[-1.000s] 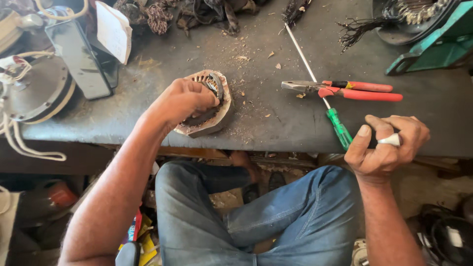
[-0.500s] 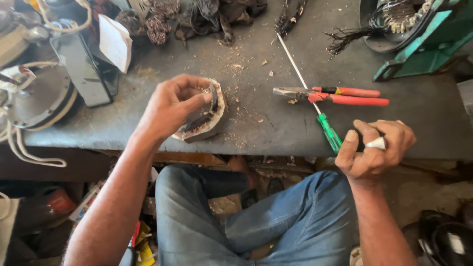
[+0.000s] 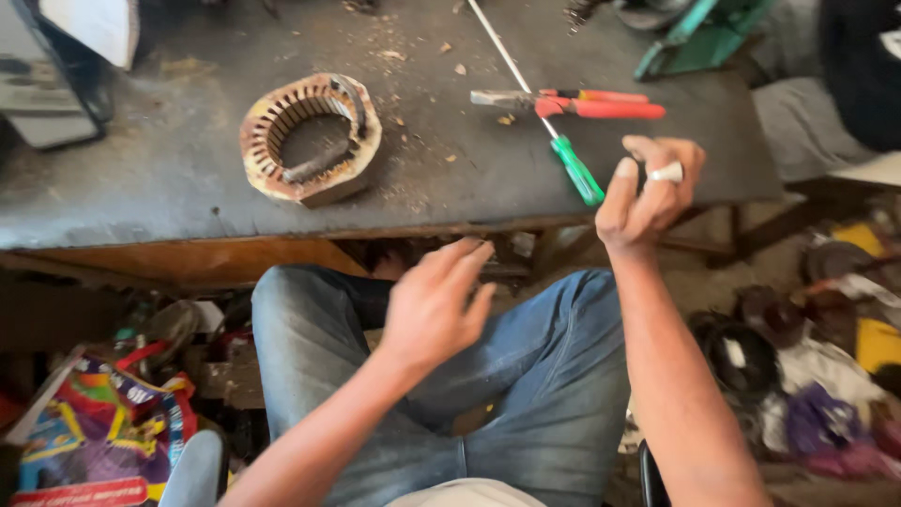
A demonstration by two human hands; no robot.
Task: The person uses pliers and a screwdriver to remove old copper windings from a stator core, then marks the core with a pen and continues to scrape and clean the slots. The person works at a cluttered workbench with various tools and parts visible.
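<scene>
A rusty slotted ring, a motor stator core [image 3: 310,137], lies flat on the dark workbench [image 3: 169,178] with nothing touching it. My left hand [image 3: 436,305] hovers empty over my lap, fingers spread, below the bench edge. At the bench's front right edge, my right hand [image 3: 652,188] is raised and pinches a small white piece [image 3: 668,173] between its fingers. A green-handled screwdriver [image 3: 574,169] lies just left of that hand. Red-handled pliers [image 3: 587,103] lie across the screwdriver's shaft.
A grey box [image 3: 47,84] stands at the bench's back left and a green metal frame [image 3: 699,33] at the back right. Under the bench are a colourful printed bag [image 3: 89,441] on the left and cluttered parts and rags [image 3: 807,376] on the right.
My left hand let go of the stator core and dropped from the bench to above my lap. The view tilted downward. My right hand keeps the white piece.
</scene>
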